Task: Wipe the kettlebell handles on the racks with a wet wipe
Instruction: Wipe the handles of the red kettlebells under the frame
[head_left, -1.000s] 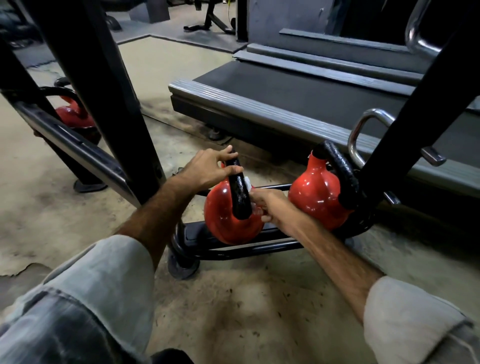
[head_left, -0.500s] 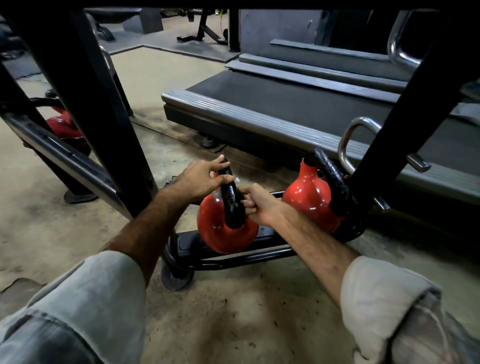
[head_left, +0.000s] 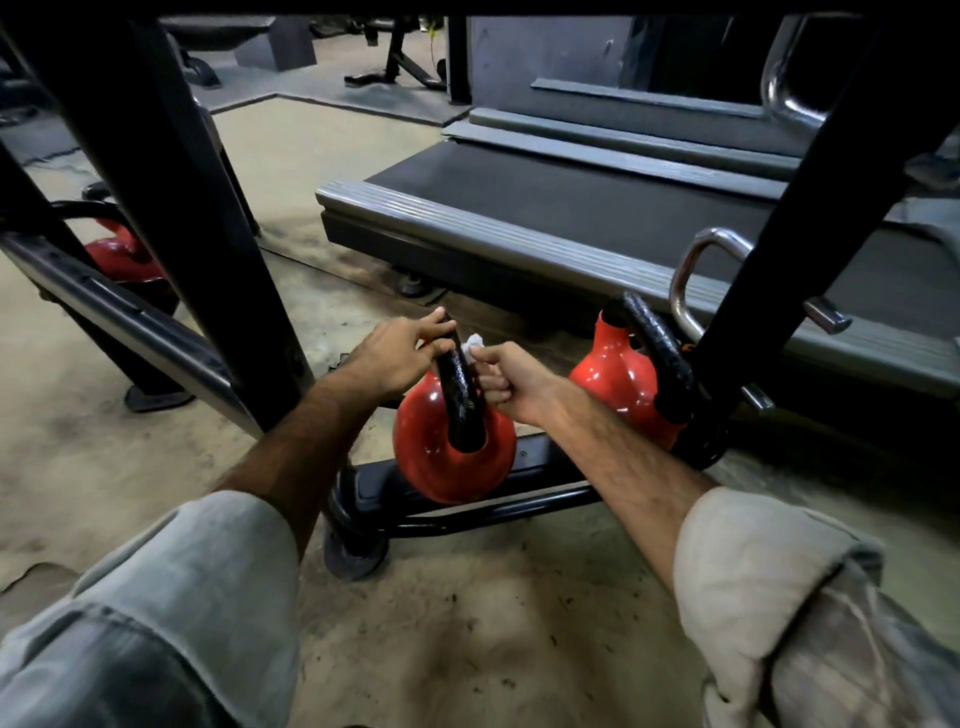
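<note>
Two forearms with rolled-up pale grey sleeves (head_left: 208, 561) are seen reaching forward and down from the bottom edge of the view, over a worn, dusty concrete floor (head_left: 467, 623).

Beyond the sleeves, a low black rack rail (head_left: 467, 512) with a round foot is seen near the floor. A red kettlebell (head_left: 441, 467) with a black handle (head_left: 460, 395) is seated on this rail, its handle standing upright and seen edge-on.

The top of that handle is gripped by the left hand (head_left: 400, 353), with fingers and thumb curled over it from the left side. The right hand (head_left: 511, 379) is pressed against the right side of the same handle, fingers curled into a fist around a white wet wipe (head_left: 474, 344); a small crumpled tuft of the wipe is seen poking out above the thumb, touching or just beside the handle.

To the right, a second red kettlebell (head_left: 618, 384) with a rough black handle is set on the same rack, tilted toward a slanted black upright (head_left: 810, 218). A chrome loop (head_left: 691, 270) is seen just behind it.

To the left, thick black rack posts (head_left: 171, 218) are crossed by a slanted rail, and behind them a third red kettlebell (head_left: 124, 254) is partly hidden.

Farther back, a treadmill deck (head_left: 571, 208) with grey ribbed side rails is laid across the view. In the far distance, dim black gym equipment is seen on dark matting.
</note>
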